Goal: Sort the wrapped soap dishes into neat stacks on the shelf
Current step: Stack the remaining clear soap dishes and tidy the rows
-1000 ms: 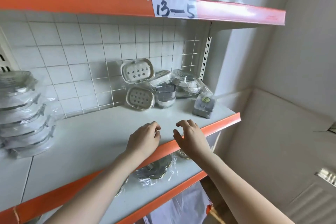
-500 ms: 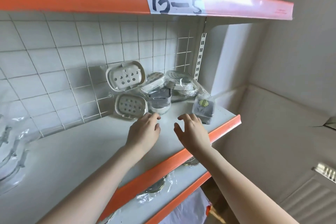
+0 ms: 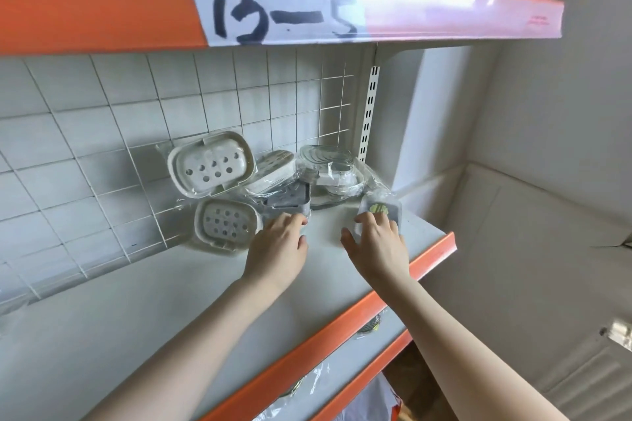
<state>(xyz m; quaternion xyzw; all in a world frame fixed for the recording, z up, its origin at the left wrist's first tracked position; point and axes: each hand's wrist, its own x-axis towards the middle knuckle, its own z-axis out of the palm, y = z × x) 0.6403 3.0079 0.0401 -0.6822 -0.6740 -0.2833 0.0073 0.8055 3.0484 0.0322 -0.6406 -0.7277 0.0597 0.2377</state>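
Fingers point(image 3: 297, 219) of my left hand point(image 3: 277, 249) are loosely curled, tips touching the wrapped grey soap dish point(image 3: 289, 199), not yet gripping it. My right hand point(image 3: 376, 244) has its fingers point(image 3: 371, 218) spread and bent over a small wrapped square packet with a green mark point(image 3: 380, 208), thumb apart on the near side; whether it pinches yet I cannot tell. Both things lie on the white shelf point(image 3: 171, 301), at its right rear corner. Behind them, a loose pile: two wrapped cream dishes with holes point(image 3: 213, 166) leaning on the wire grid point(image 3: 102, 120), and clear-wrapped wire dishes point(image 3: 330, 167) to the right. Sorting has barely begun, I judge; next, close on each piece and draw it forward to start a stack. Compared with a second ago, both hands have reached from the orange shelf edge point(image 3: 427, 260) to the pile.
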